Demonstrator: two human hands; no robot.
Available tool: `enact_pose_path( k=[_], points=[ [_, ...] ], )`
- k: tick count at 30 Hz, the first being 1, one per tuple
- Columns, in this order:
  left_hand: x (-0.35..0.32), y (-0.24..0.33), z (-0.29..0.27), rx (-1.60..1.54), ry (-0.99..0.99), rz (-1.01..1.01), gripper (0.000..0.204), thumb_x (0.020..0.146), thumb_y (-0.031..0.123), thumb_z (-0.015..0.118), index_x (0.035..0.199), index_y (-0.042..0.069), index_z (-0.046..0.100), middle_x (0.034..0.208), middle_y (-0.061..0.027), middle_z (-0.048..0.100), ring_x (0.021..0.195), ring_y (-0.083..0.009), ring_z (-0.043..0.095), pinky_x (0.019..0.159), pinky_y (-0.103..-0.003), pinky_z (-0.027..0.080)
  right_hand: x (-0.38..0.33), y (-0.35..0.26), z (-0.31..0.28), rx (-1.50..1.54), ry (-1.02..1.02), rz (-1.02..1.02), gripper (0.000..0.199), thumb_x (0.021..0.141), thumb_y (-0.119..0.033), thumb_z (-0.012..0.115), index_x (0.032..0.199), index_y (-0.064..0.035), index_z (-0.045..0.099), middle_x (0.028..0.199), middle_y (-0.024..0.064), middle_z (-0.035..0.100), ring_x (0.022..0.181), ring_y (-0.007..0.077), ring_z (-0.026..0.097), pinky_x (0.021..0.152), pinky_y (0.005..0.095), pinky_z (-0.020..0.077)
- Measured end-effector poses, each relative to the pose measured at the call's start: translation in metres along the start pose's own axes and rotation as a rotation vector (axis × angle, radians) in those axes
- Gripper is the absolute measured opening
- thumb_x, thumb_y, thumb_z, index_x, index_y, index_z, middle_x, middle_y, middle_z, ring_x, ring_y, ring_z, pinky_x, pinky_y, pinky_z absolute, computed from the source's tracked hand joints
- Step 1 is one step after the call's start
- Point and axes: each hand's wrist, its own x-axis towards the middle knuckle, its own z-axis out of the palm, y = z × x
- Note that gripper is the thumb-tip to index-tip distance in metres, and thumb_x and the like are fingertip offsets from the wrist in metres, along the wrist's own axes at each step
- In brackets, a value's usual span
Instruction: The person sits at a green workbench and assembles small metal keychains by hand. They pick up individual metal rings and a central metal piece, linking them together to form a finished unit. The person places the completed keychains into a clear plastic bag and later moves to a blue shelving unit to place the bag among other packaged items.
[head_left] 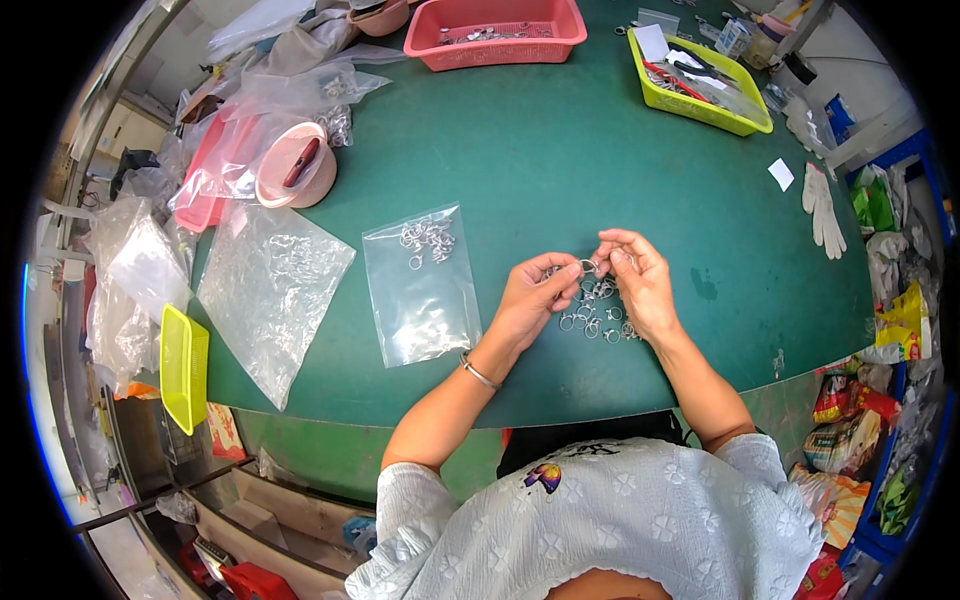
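Note:
Over the near middle of the green table, my left hand (538,292) pinches a small silver-coloured finger ring (588,266) between thumb and fingertips. My right hand (646,284) closes its thumb and fingers at the other side of that ring; its exact grip is too small to make out. Below both hands lies a loose pile of similar rings (592,325), partly covered by the fingers. Left of my left hand, a clear plastic bag (418,315) lies flat with a cluster of rings (428,240) showing near its top.
A larger clear plastic sheet or bag (270,310) lies farther left, near a pink tub (300,190) with a dark red object. At the far side stand a pink basket (500,55) and a yellow-green basket of tools (715,112). White gloves (822,215) lie on the right.

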Motion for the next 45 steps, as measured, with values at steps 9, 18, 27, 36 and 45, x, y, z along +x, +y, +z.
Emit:
enact_pose_path(
  k=[9,18,27,36,45],
  points=[
    [0.0,-0.003,-0.003,-0.042,-0.054,0.103,0.01,0.084,0.007,0.059,0.091,0.0,0.057,0.081,-0.0022,0.055,0.061,-0.0058,0.041,0.05,-0.019,0.031,-0.005,-0.013,0.006,-0.156,-0.067,0.147,0.019,0.09,-0.015,0.051,0.103,-0.0017,0.055,0.063,-0.0071,0.043,0.053,0.0013,0.034,0.048,0.0165,0.0271],
    [-0.003,0.0,0.002,-0.025,-0.073,0.153,0.008,0.084,0.006,0.059,0.091,0.001,0.057,0.072,-0.0008,0.051,0.059,-0.0054,0.042,0.049,-0.019,0.031,-0.005,-0.005,0.002,-0.243,-0.044,0.047,0.017,0.085,-0.011,0.06,0.098,-0.0012,0.061,0.06,-0.0086,0.043,0.054,-0.0004,0.034,0.047,0.0169,0.0239],
    [-0.003,0.0,0.0,-0.03,-0.094,0.147,0.009,0.084,0.006,0.059,0.091,0.002,0.057,0.081,-0.0015,0.053,0.062,-0.006,0.042,0.051,-0.019,0.031,-0.004,-0.001,0.001,-0.251,-0.012,0.022,0.015,0.082,-0.008,0.062,0.096,-0.0023,0.063,0.06,-0.0092,0.039,0.054,-0.0002,0.031,0.046,0.0169,0.0228],
    [-0.002,0.0,0.002,-0.045,-0.096,0.155,0.01,0.084,0.005,0.059,0.092,0.001,0.056,0.073,-0.0009,0.05,0.06,-0.0055,0.042,0.05,-0.019,0.032,-0.004,-0.003,-0.001,-0.297,-0.011,-0.01,0.016,0.081,-0.007,0.063,0.096,-0.0025,0.064,0.061,-0.0088,0.039,0.054,-0.0002,0.032,0.046,0.0168,0.0235],
    [-0.001,-0.004,-0.005,-0.038,-0.084,0.145,0.012,0.085,0.006,0.057,0.095,0.0,0.055,0.075,-0.002,0.051,0.061,-0.006,0.043,0.05,-0.019,0.033,-0.006,-0.004,0.003,-0.298,-0.021,-0.023,0.014,0.081,-0.003,0.061,0.095,-0.0016,0.062,0.06,-0.0084,0.041,0.053,-0.0006,0.034,0.046,0.0162,0.0236]
  ],
)
